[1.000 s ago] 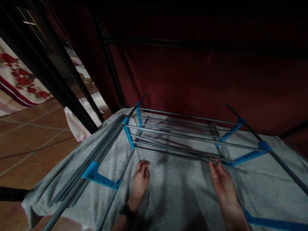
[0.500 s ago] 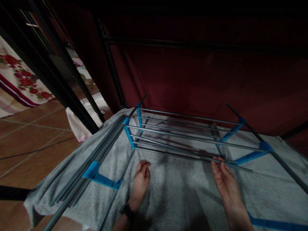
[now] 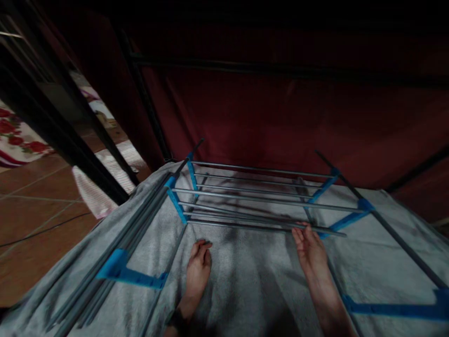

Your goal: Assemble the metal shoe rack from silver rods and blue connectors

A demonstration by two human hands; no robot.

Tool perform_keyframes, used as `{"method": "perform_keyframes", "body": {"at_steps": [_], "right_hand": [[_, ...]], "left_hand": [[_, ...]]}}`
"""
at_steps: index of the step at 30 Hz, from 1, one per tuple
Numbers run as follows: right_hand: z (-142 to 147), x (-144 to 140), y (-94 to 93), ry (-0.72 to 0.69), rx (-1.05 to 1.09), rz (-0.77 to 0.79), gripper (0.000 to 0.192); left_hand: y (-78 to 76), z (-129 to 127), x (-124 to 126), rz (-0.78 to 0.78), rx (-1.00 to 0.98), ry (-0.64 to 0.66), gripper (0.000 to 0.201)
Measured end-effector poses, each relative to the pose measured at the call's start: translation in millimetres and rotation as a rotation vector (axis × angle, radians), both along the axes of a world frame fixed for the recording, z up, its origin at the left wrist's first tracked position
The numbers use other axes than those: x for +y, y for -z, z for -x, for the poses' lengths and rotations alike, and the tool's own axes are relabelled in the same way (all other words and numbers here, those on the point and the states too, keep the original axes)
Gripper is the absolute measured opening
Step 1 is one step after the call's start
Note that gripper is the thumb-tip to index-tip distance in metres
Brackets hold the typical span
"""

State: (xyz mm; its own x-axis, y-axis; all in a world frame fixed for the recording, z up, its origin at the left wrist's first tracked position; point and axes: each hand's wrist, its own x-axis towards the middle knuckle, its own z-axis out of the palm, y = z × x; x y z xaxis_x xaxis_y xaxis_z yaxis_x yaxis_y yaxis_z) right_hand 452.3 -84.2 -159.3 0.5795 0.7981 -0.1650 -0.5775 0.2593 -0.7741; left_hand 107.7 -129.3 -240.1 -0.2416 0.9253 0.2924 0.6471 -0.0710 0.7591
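In the head view, the left hand (image 3: 198,263) is laid on the grey towel (image 3: 245,276) with its fingers curled loosely inward, nothing being held in it. The right hand (image 3: 310,252) is spread flat and open on the same towel, its fingertips touching the nearest grey rod (image 3: 259,228) of the drying rack (image 3: 266,201).

Compared with a second ago, little is changed at the hands: both are kept where they were on the cloth, the right fingertips still at the rod. Only the view is shifted, so everything sits further left in the picture. It is judged that the towel is being pressed and smoothed in place over the rack, not moved.

The towel is draped over the rails beneath both hands and hangs off past the left hand. Blue plastic brackets (image 3: 131,276) are seen just beside each wrist. Beyond the fingertips a dark red curtain (image 3: 280,117) is hung; far to the left, brown floor tiles (image 3: 31,206) and a floral cloth (image 3: 17,140) are visible.
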Motion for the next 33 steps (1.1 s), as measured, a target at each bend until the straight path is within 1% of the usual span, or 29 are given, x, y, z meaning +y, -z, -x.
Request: {"method": "perform_keyframes", "body": {"at_steps": [3, 7, 10, 14, 18, 25, 33], "right_hand": [[4.2, 2.0, -5.5, -0.057, 0.028, -0.009, 0.032], [5.3, 12.7, -14.2, -0.054, 0.064, -0.05, 0.037], [4.1, 18.2, -16.7, -0.047, 0.099, -0.071, 0.04], [3.0, 19.3, -18.6, -0.086, 0.082, -0.07, 0.038], [0.5, 20.5, -23.1, -0.096, 0.054, -0.083, 0.038], [1.6, 21.4, -30.0, -0.107, 0.057, -0.105, 0.041], [4.4, 20.3, -38.6, -0.104, 0.043, -0.122, 0.037]], "left_hand": [[10.4, 5.8, 4.8, -0.004, 0.027, -0.014, 0.034], [18.1, 12.0, 13.8, -0.003, 0.096, 0.035, 0.038], [17.0, 13.2, 15.1, 0.011, 0.138, 0.041, 0.042], [13.7, 13.5, 13.0, 0.057, 0.167, 0.042, 0.046], [11.5, 13.5, 13.8, 0.054, 0.179, 0.065, 0.048], [7.3, 11.0, 13.3, 0.056, 0.181, 0.058, 0.05], [8.7, 11.7, 15.1, 0.06, 0.203, 0.044, 0.052]]}}
